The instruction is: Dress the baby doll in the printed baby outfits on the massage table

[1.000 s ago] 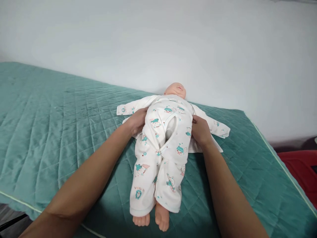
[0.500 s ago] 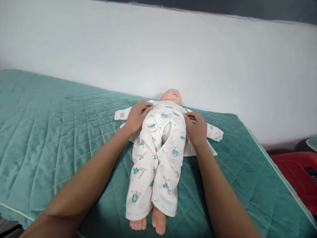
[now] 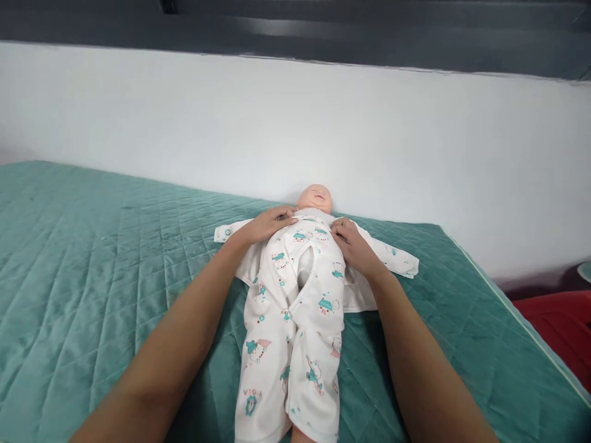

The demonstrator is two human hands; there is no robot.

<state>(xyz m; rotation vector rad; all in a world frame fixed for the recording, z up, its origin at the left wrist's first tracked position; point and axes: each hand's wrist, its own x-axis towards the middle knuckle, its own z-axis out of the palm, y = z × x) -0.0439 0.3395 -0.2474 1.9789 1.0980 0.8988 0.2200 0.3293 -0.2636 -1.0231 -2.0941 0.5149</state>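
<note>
A baby doll (image 3: 314, 198) lies on its back on a green quilted bed (image 3: 92, 246), head toward the wall. It wears white printed trousers (image 3: 290, 332) pulled high up the chest. A matching white top (image 3: 397, 258) lies spread open under it, sleeves out to both sides. My left hand (image 3: 270, 224) rests at the doll's left chest, fingers pinched on the trousers' upper edge. My right hand (image 3: 351, 243) grips the same edge on the other side. The doll's feet are cut off by the bottom of the picture.
A white wall (image 3: 295, 135) runs right behind the bed with a dark band above it. A red object (image 3: 561, 326) sits past the bed's right edge. The quilt stretches wide to the left.
Both hands slid up from the doll's waist to its upper chest, drawing the trousers' top edge higher. The view tilted up, so the feet dropped out of the picture.
</note>
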